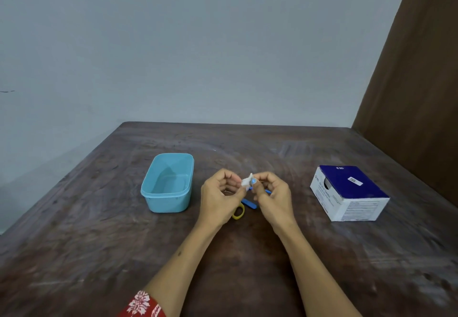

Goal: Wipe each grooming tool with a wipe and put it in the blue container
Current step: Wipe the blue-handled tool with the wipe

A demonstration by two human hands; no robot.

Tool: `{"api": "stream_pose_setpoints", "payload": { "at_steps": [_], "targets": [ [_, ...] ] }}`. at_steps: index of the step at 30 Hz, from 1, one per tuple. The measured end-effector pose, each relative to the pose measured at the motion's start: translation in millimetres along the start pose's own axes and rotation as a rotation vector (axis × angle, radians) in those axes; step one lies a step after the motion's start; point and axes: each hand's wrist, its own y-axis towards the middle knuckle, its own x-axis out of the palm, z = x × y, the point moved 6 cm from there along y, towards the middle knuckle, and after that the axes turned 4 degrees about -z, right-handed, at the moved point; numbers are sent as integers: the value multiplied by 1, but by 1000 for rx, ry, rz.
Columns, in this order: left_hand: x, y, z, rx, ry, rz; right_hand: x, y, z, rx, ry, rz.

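Setting: a dark, scuffed wooden table (247, 254) stands against a plain grey-blue wall, with a brown panel rising beside its far right corner.

Container: the blue container (166, 191), an open rectangular tub, sits left of the table's centre. No tool is visible inside it.

Hands: both hands are raised just above the middle of the table, close together. The left hand (220, 196) pinches a small crumpled white wipe (246, 181) between fingertips and thumb. The right hand (271, 192) grips a slim blue tool (254, 181), whose tip shows at the wipe and whose other end protrudes past the fingers to the right. Wipe and tool tip are touching. The tool's exact kind cannot be told at this size.

Other tools: on the table under the hands lie a second blue piece (249, 203) and a yellow loop (238, 214), seemingly a handle; both are partly hidden by the hands.

Supplies: a blue-topped white box (349, 192) stands near the right edge, well apart from the hands.

Assessment: wiping of the first tool appears to be under way; the remaining items are not yet cleaned.

Handling: the held tool looks light, thin and rigid, likely smooth plastic and prone to slipping once damp. Holding it at mid-shaft, as now, leaves the ends free for the wipe. The wipe is soft and limp; it wants a firm pinch and a fold round the tool.
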Motion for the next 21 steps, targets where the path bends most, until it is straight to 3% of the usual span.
{"api": "stream_pose_setpoints", "payload": {
  "at_steps": [4,11,15,19,21],
  "targets": [
    [-1,-3,-3,-33,-56,20,-2,-4,-5,6,146,23],
    [2,-4,-9,-85,-78,-27,-3,-6,-9,-7,167,-7],
    [0,-5,-9,-97,-103,6,-9,-1,2,39,133,91],
    [-6,-4,-12,-131,-110,92,-31,0,-2,-57,-226,299],
    [-8,-4,-10,-112,-63,113,-32,1,-4,-104,-377,312]
  ]
}}
